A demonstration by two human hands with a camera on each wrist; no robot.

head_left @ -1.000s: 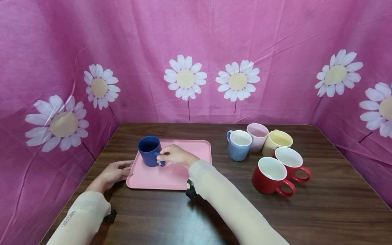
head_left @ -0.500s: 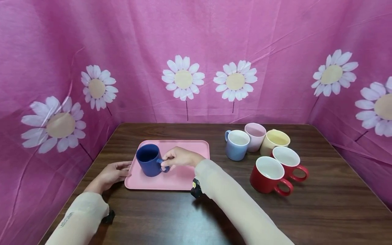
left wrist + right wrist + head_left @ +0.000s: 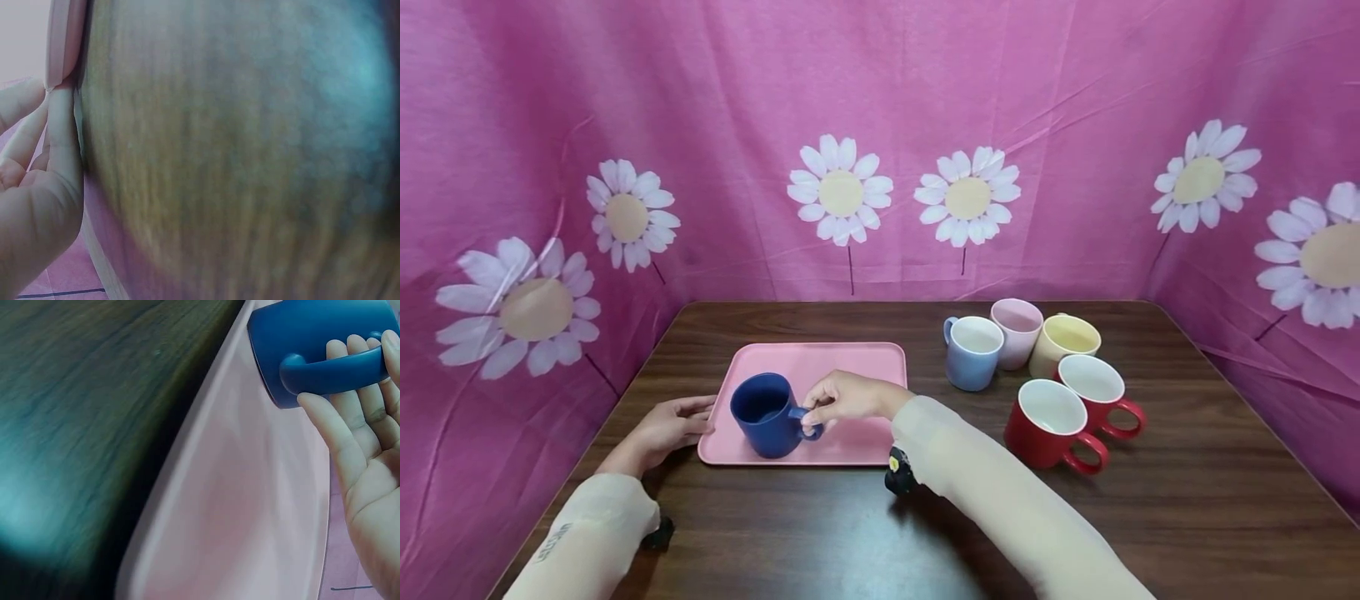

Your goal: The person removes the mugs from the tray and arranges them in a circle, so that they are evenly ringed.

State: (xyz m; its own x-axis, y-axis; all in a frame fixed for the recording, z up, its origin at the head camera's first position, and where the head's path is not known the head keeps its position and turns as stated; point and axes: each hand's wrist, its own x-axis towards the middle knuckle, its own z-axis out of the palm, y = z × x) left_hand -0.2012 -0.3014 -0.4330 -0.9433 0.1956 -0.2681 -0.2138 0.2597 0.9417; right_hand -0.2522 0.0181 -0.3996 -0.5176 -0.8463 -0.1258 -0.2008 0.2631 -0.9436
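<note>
A dark blue mug [image 3: 765,417] stands upright at the front left of the pink tray [image 3: 850,446]. My right hand [image 3: 842,396] pinches its handle, which points right. In the right wrist view, fingers and thumb close around the blue handle [image 3: 337,372], with the mug's base near the tray surface. My left hand [image 3: 662,429] reaches to the left edge of the tray with extended fingers. The left wrist view has those fingertips right at the tray's rim [image 3: 65,44], low over the table.
On the right stand a light blue mug [image 3: 972,358], a lilac mug [image 3: 1017,333], a yellow mug [image 3: 1063,342] and two red mugs, one in front [image 3: 1041,429] and one behind [image 3: 1093,387]. A pink flowered curtain [image 3: 895,100] surrounds the brown wooden table [image 3: 790,533].
My right hand has brought the blue mug across the tray toward its front edge. My left hand stays at the tray's left edge. The whole head view shifts slightly.
</note>
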